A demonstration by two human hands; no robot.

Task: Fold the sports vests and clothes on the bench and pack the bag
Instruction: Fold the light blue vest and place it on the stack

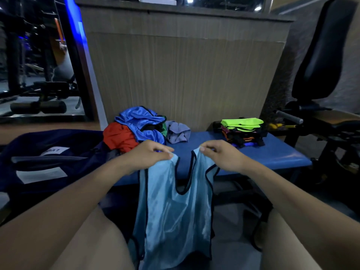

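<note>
Wall panel: a tall ribbed beige panel (185, 75) stands behind the bench, straight ahead of you.
Gym seat: a black padded machine seat (319, 55) rises at your far right, well apart from the clothes.
Bench: the blue padded bench (272, 152) runs across in front of you, carrying both piles of clothing.
Bag: a dark navy bag (48, 158) lies to your left, its near end touching the loose heap; white labels show on its side.
Light blue vest: you hold a light blue vest with black trim (175, 211) up by its two shoulder straps; it hangs down between your knees, in front of the bench edge.
Loose heap: a royal blue shiny vest (140, 121) lies crumpled on a red garment (116, 137), with a grey cloth (178, 132) just beside them on the bench.
Folded stack: a neat stack of folded vests (243, 131), neon green on top, sits toward the right end of the bench.
Left hand: your left hand (150, 152) pinches the left strap between thumb and curled fingers.
Right hand: your right hand (220, 152) pinches the right strap the same way, fingers curled over it.
</note>
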